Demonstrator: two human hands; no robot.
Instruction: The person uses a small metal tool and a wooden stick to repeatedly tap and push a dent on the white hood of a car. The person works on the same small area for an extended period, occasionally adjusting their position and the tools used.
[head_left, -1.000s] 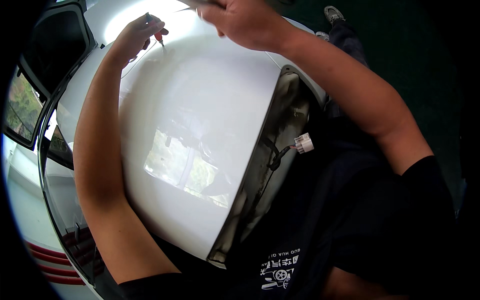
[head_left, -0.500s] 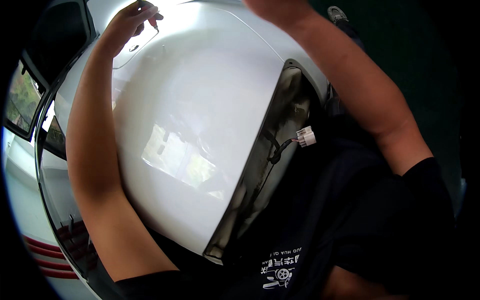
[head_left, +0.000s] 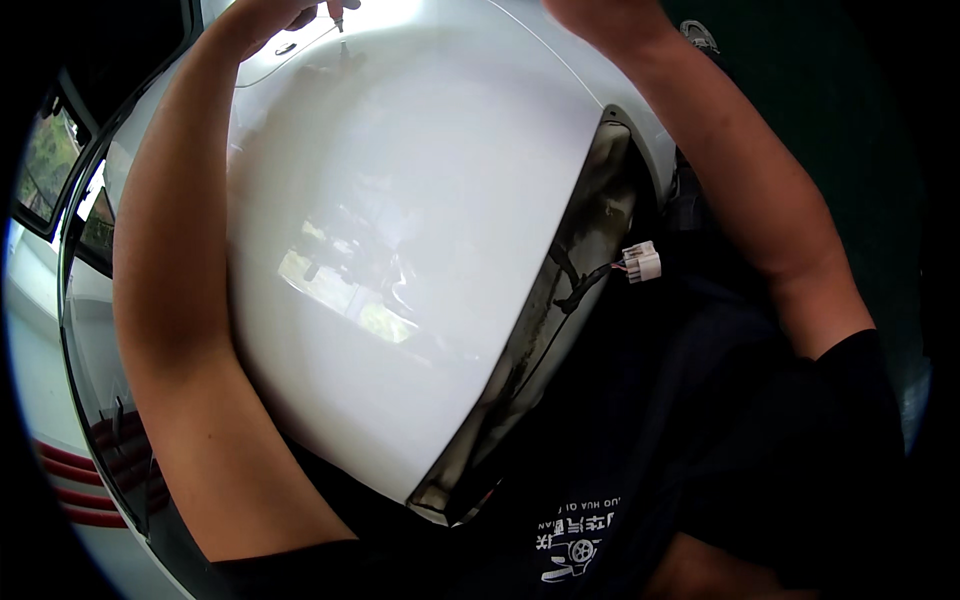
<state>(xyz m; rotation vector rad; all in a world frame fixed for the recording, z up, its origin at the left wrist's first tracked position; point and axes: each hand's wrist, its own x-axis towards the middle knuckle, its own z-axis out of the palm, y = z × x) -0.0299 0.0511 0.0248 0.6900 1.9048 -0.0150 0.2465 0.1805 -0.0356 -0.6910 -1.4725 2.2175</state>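
Note:
My left hand (head_left: 268,22), at the top edge, has its fingers closed around a small tool with a metal tip (head_left: 340,25) at the white car body panel (head_left: 410,170), near a thin panel seam. My right hand (head_left: 605,22) is cut off by the top edge on the other side, its fingers out of sight. Between my forearms, the curved panel borders an open, grimy recess (head_left: 580,210). A white plug connector (head_left: 640,261) hangs from dark wiring out of that recess, beside my right forearm.
Dark car windows (head_left: 90,230) line the left side, with red bars or hoses (head_left: 80,470) seen low left. At the top right a grey shoe (head_left: 698,36) and a dark trouser leg show on the dark green floor (head_left: 840,150). My dark shirt fills the lower right.
Both hands have risen toward the top edge and are more cropped; my right hand's fingers have left view. The panel and connector now sit further right and slightly higher in view.

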